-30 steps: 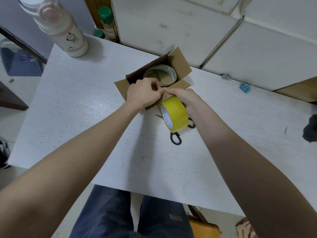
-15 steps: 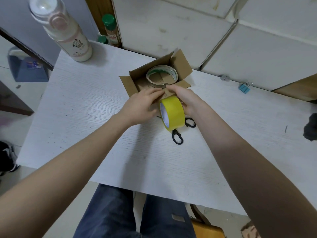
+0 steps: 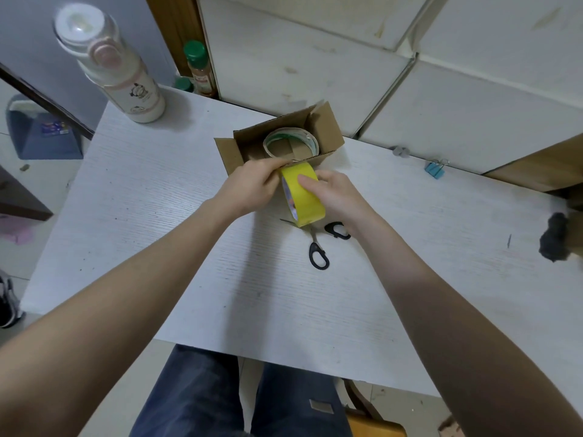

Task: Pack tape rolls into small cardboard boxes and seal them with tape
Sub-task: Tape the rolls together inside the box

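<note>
While right hand point(image 3: 334, 197) grips yellow tape roll point(image 3: 303, 193), left hand point(image 3: 252, 187) fingers pinch its end beside box point(image 3: 328, 127)

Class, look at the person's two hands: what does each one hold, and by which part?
Right hand grips the yellow tape roll round its outer band. Left hand pinches at the roll's top edge; what exactly cannot be told.

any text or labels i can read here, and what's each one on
No text here can be read.
White bottle: cartoon print with small lettering, too blurred.
Green-capped bottle: red label, too small.
Yellow tape roll: printing on the inner core, too blurred.
Cardboard box: no print showing.
</note>
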The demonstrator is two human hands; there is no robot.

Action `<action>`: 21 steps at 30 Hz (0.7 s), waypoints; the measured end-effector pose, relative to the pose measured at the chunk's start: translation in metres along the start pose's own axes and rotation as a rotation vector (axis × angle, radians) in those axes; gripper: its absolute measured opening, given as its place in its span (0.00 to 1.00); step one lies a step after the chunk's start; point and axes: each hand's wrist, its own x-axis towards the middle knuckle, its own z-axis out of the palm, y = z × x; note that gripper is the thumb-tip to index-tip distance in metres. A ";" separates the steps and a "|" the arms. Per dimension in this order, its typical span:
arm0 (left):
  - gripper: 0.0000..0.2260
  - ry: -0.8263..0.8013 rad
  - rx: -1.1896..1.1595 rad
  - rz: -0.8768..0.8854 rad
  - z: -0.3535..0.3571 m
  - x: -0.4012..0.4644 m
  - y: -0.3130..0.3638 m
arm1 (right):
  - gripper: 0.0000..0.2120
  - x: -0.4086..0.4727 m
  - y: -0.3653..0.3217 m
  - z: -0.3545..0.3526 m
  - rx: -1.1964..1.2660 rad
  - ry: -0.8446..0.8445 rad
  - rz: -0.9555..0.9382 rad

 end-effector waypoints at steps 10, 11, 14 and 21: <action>0.18 0.020 -0.177 -0.015 -0.005 0.009 0.009 | 0.11 0.017 -0.018 0.010 -0.028 0.099 0.073; 0.18 0.022 -0.199 -0.023 -0.004 0.010 0.010 | 0.12 0.019 -0.018 0.010 -0.032 0.113 0.088; 0.15 0.058 -0.269 -0.111 0.000 0.012 0.011 | 0.14 0.024 -0.020 0.012 -0.044 0.125 0.100; 0.13 0.095 -0.167 -0.080 0.002 0.021 0.009 | 0.15 0.026 -0.016 0.009 -0.024 0.067 0.091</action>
